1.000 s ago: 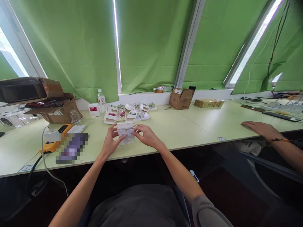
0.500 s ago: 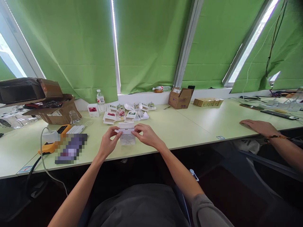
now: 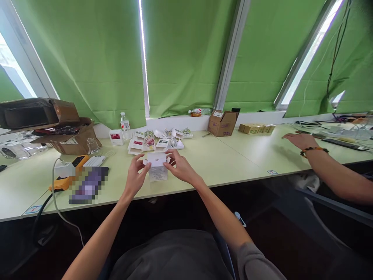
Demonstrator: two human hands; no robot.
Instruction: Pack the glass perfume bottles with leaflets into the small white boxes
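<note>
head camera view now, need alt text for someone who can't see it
A person's left hand and right hand hold a small white printed box between them at a pale green table. Beyond it are white packages and an upright bottle; farther right, another person's hand is at the table.

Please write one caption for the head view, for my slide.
The left hand and right hand hold a white box at a pale table.

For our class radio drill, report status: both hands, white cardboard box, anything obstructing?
Left hand and right hand at opposite sides of small white cardboard box. Printed face toward camera. White picture-printed packages beyond it, apparently not blocking.
</note>
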